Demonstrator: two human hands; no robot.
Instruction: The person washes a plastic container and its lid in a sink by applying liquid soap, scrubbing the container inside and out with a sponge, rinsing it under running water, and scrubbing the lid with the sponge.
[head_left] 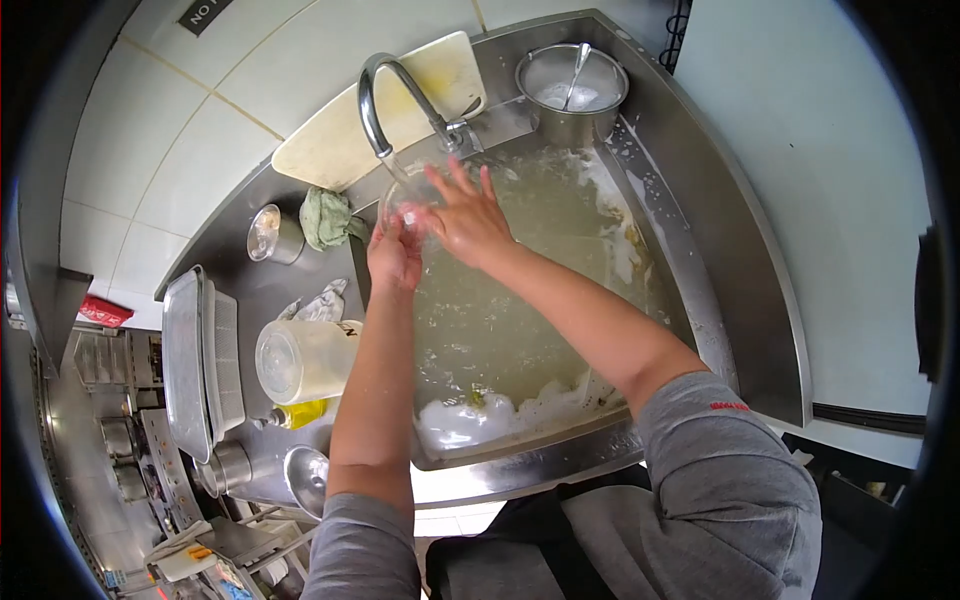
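Observation:
My left hand [396,258] grips the near edge of a clear round dish [392,203] under the faucet [372,110]. Water runs from the spout onto it. My right hand [470,222] lies over the dish's right side, fingers spread, the thumb close to my left fingertips. Both hands are above the sink basin [684,290], which is full of cloudy water [530,310] with foam along its edges. Part of the dish is hidden behind my hands; whether it is a bowl or a lid I cannot tell.
A cutting board [310,150] leans behind the faucet. A metal pot [590,122] with a spoon stands at the back right. Left of the basin are a green cloth [325,218], a metal cup [288,240], a translucent plastic container [310,358], a yellow bottle [300,413] and stacked trays [190,360].

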